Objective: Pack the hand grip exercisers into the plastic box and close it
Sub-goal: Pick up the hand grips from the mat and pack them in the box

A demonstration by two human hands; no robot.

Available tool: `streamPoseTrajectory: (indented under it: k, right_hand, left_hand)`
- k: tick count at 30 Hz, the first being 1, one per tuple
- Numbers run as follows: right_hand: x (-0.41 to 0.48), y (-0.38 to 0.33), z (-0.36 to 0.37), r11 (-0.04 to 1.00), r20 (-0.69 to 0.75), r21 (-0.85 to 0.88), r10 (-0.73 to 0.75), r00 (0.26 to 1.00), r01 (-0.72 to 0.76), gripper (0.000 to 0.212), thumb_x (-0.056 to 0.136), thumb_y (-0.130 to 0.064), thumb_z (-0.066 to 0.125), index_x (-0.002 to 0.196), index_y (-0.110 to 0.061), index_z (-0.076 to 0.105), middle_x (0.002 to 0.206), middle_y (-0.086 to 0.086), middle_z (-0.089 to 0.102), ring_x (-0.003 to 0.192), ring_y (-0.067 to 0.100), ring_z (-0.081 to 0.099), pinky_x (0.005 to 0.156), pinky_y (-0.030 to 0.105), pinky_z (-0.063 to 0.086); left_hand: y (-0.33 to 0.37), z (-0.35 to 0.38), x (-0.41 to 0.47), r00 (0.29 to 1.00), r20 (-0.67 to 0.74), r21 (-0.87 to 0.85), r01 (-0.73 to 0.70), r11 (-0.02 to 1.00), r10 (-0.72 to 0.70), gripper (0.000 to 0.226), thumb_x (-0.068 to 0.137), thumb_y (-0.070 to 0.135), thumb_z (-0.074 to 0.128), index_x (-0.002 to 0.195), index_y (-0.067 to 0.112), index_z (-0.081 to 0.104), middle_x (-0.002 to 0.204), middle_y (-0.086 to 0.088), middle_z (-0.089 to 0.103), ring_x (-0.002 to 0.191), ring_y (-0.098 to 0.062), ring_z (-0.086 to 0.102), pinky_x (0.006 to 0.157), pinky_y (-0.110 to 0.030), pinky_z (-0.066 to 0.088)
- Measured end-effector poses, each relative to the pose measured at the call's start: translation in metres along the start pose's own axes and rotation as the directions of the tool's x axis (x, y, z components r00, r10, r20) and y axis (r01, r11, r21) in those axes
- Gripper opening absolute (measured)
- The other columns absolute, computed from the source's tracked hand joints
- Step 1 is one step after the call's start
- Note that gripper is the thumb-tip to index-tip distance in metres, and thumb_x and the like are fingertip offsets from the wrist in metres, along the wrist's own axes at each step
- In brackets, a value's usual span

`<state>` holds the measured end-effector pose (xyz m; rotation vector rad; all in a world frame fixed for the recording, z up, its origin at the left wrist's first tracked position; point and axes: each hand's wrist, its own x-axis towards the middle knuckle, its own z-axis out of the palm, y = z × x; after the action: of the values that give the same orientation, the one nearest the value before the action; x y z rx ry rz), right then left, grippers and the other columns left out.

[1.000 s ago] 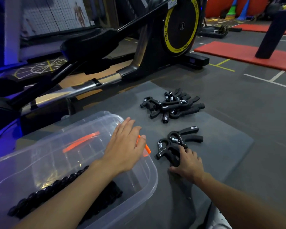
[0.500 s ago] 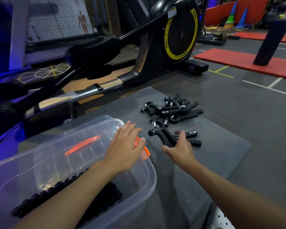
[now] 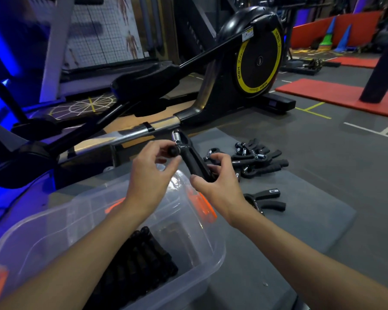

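A black hand grip exerciser [image 3: 192, 157] with a silver spring is held up above the far end of the clear plastic box [image 3: 211, 260]. My right hand [image 3: 217, 186] grips its two handles. My left hand [image 3: 150, 175] pinches the round knob near its spring. Black exercisers [image 3: 143, 262] lie inside the box. One more exerciser [image 3: 267, 201] lies on the grey mat just right of my right wrist. A pile of several exercisers [image 3: 255, 159] rests farther back on the mat.
The box has orange latches [image 3: 202, 204] at its ends. A grey mat [image 3: 311, 220] covers the floor here. A black elliptical trainer with a yellow-ringed flywheel [image 3: 258, 61] stands close behind. Red mats [image 3: 336, 95] and a dark post [image 3: 381, 72] lie to the right.
My right hand has lifted one exerciser off the mat and brought it over the box. My left hand has left the box rim and taken hold of the exerciser's knob.
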<state>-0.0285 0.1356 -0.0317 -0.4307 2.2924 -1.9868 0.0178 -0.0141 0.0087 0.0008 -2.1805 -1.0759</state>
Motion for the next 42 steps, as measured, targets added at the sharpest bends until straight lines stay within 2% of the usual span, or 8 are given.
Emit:
streamPoseTrajectory:
  k: [3,6,9,11,19,28,34,42]
  right_hand:
    - [-0.004,-0.007,0.006,0.999,0.073,0.045,0.015,0.997,-0.018,0.060,0.077,-0.036,0.071,0.126,-0.031,0.037,0.104,-0.002,0.064,0.087,0.013,0.068,0.082,0.036,0.055]
    - [-0.006,-0.011,0.010,0.997,0.165,0.062,0.037,0.986,-0.048,0.031,0.098,-0.035,0.050,0.125,-0.022,0.042,0.092,-0.005,0.064,0.078,0.001,0.062,0.078,0.025,0.048]
    - [-0.004,-0.006,0.016,0.997,0.190,-0.067,0.041,0.981,-0.029,0.031,0.102,-0.042,0.032,0.119,-0.022,0.049,0.109,0.002,0.063,0.103,0.015,0.059,0.089,0.031,0.043]
    - [-0.003,0.000,0.020,0.985,0.240,-0.170,0.041,0.970,0.001,0.034,0.103,-0.041,0.028,0.119,-0.020,0.050,0.112,0.004,0.061,0.105,0.018,0.056,0.089,0.031,0.040]
    - [-0.004,0.007,0.024,0.936,0.374,-0.327,-0.001,0.927,0.132,0.054,0.102,-0.048,0.025,0.149,-0.023,0.032,0.150,-0.005,0.040,0.137,0.009,0.036,0.105,0.019,0.025]
    - [-0.002,0.013,0.025,0.926,0.378,-0.348,-0.005,0.926,0.147,0.055,0.101,-0.049,0.027,0.150,-0.023,0.031,0.153,-0.007,0.036,0.139,0.006,0.032,0.105,0.018,0.023]
    - [0.000,0.016,0.026,0.898,0.382,-0.401,-0.017,0.924,0.182,0.054,0.102,-0.048,0.027,0.149,-0.021,0.032,0.153,-0.004,0.036,0.139,0.008,0.031,0.104,0.019,0.022]
    - [-0.002,0.013,0.026,0.878,0.398,-0.430,-0.026,0.917,0.211,0.052,0.102,-0.046,0.027,0.147,-0.020,0.033,0.151,-0.003,0.037,0.138,0.009,0.031,0.102,0.017,0.020]
  left_hand:
    - [-0.002,-0.012,-0.001,0.999,-0.026,0.018,-0.020,1.000,0.020,0.025,0.084,0.013,0.074,0.105,0.023,0.065,0.101,0.010,0.065,0.093,-0.002,0.063,0.083,-0.009,0.046]
    - [-0.009,-0.020,-0.004,0.999,-0.053,0.023,0.013,1.000,-0.012,0.022,0.084,0.014,0.074,0.103,0.023,0.066,0.097,0.012,0.067,0.090,0.001,0.063,0.081,-0.007,0.045]
    - [-0.022,-0.025,-0.011,0.994,-0.054,0.015,0.091,0.996,-0.090,0.019,0.083,0.017,0.075,0.097,0.026,0.067,0.091,0.011,0.069,0.084,0.000,0.065,0.077,-0.010,0.049]
    - [-0.031,-0.027,-0.017,0.988,-0.045,-0.003,0.147,0.989,-0.147,0.017,0.083,0.018,0.075,0.093,0.029,0.067,0.087,0.010,0.070,0.080,-0.001,0.066,0.074,-0.010,0.050]
    - [-0.056,-0.037,-0.031,0.965,0.037,-0.040,0.261,0.964,-0.260,0.021,0.083,0.014,0.076,0.091,0.032,0.069,0.086,0.009,0.073,0.081,-0.004,0.068,0.076,-0.015,0.052]
    - [-0.085,-0.023,-0.058,0.929,0.214,0.037,0.302,0.953,-0.303,0.033,0.078,0.009,0.079,0.083,0.039,0.068,0.084,0.020,0.071,0.080,-0.003,0.069,0.079,-0.019,0.054]
    - [-0.111,-0.016,-0.074,0.880,0.308,0.111,0.343,0.933,-0.360,0.018,0.078,0.010,0.077,0.082,0.027,0.072,0.078,0.005,0.073,0.073,-0.012,0.069,0.074,-0.027,0.056]
    - [-0.136,-0.020,-0.080,0.857,0.355,0.332,0.258,0.907,-0.373,0.008,0.077,0.023,0.076,0.084,0.026,0.072,0.079,0.015,0.070,0.078,-0.003,0.065,0.080,-0.034,0.054]
